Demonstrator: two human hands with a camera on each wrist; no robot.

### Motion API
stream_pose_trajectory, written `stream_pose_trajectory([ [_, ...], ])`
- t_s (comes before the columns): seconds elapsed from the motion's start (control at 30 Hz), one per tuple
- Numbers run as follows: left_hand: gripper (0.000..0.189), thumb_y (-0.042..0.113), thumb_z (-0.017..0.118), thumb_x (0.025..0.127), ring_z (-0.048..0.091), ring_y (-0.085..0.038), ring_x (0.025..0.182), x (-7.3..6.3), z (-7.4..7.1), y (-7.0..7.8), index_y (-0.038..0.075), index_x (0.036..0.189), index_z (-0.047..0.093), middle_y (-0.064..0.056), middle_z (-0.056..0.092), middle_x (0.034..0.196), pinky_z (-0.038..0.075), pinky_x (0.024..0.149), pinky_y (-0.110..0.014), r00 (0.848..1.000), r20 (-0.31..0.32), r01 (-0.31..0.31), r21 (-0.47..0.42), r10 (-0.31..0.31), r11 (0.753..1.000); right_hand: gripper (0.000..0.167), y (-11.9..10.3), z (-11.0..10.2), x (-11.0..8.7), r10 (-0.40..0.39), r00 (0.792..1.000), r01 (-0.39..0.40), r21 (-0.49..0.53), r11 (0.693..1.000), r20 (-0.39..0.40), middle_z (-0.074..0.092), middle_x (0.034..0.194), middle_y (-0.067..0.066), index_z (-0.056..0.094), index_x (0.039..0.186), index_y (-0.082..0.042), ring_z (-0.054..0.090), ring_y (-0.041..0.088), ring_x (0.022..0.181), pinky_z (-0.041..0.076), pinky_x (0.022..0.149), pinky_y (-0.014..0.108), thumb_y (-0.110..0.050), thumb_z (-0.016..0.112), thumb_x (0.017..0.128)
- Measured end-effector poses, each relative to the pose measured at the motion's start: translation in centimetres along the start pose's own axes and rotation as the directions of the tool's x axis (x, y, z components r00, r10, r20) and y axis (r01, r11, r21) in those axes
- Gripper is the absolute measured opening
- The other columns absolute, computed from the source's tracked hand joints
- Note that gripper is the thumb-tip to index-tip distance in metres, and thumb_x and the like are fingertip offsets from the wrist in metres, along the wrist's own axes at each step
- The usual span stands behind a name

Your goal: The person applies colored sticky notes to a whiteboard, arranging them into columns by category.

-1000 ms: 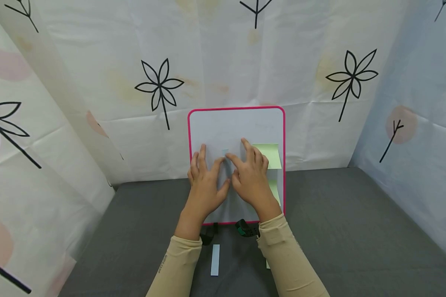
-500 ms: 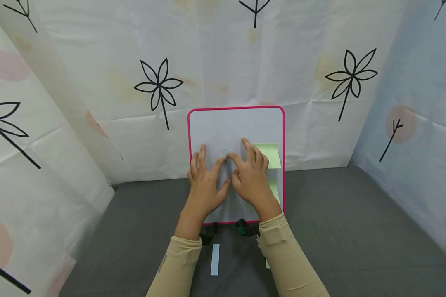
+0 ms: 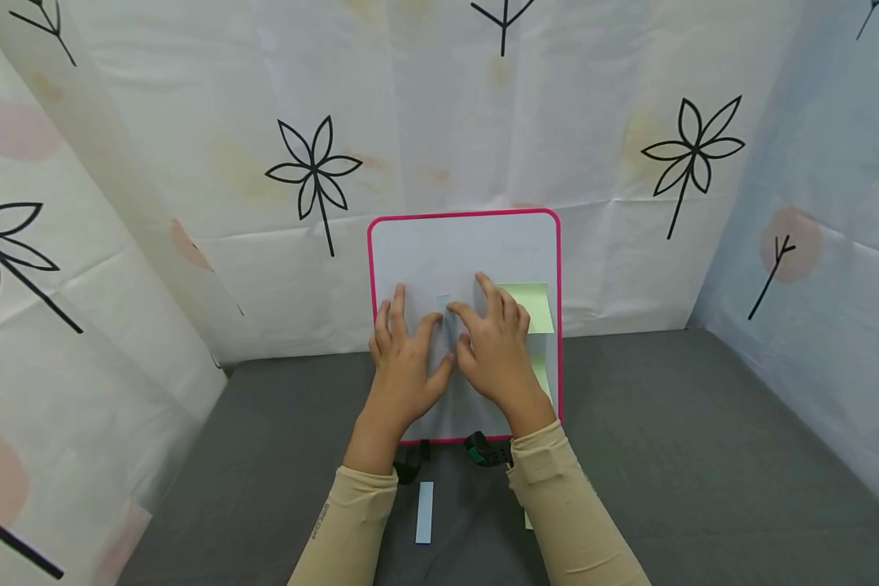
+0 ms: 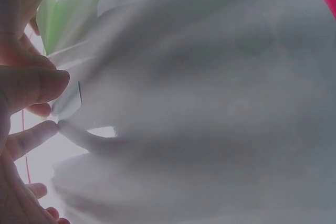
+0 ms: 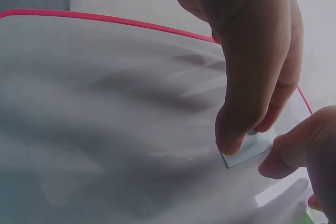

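A whiteboard [image 3: 447, 244] with a pink rim leans upright against the cloth backdrop. A small pale blue paper strip [image 3: 443, 300] lies on its face, partly hidden by fingers; its lower end shows in the right wrist view as a blue strip end [image 5: 244, 156]. My left hand [image 3: 401, 366] rests spread on the board, index fingertip at the strip's left edge. On the other edge my right hand [image 3: 500, 350] touches the strip with its index fingertip, the other fingers extended over the board. Two light green sticky notes, an upper note [image 3: 533, 306] and a lower note [image 3: 540, 376], hang behind the right hand.
Another pale blue strip [image 3: 424, 513] lies on the dark grey tabletop [image 3: 278, 480] between the forearms. A light green scrap [image 3: 528, 521] peeks out beside the right sleeve. Black wrist straps [image 3: 487, 450] show near the board's bottom edge. Patterned cloth [image 3: 447, 106] surrounds the table.
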State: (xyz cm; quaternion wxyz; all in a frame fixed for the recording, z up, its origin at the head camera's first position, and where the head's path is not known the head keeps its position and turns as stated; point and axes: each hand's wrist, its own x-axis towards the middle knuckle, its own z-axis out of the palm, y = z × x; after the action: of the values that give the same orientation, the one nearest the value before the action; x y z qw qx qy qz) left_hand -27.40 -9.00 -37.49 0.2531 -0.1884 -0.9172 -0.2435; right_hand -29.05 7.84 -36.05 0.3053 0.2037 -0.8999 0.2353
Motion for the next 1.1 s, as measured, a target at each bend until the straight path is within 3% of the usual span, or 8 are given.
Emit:
stream_pose_trajectory([
  [0.43,0.054,0.026,0.078,0.095,-0.001,-0.046,0.16,-0.6,-0.7,-0.1,0.012,0.144,0.059,-0.018,-0.003,0.178,0.02,0.117,-0.071,1.0,-0.017,0.007,-0.006,-0.007,1.0,0.038,-0.1,-0.6,-0.2,-0.022,0.999,0.023,0.029,0.999,-0.038,0.03,0.17,0.019,0.073,0.131,-0.014,0.032,0.043,0.147,0.026,0.113,0.067,-0.006,0.066,0.094],
  [1.1,0.055,0.026,0.079,0.094,0.001,-0.047,0.159,-1.7,-1.8,0.4,0.011,0.144,0.06,-0.016,-0.005,0.178,0.02,0.115,-0.071,0.999,-0.038,-0.01,-0.014,0.01,1.0,0.034,-1.3,-1.7,-1.0,-0.034,0.999,0.036,0.073,0.997,-0.026,0.034,0.168,0.017,0.075,0.128,-0.013,0.033,0.042,0.148,0.028,0.113,0.067,-0.008,0.07,0.095],
])
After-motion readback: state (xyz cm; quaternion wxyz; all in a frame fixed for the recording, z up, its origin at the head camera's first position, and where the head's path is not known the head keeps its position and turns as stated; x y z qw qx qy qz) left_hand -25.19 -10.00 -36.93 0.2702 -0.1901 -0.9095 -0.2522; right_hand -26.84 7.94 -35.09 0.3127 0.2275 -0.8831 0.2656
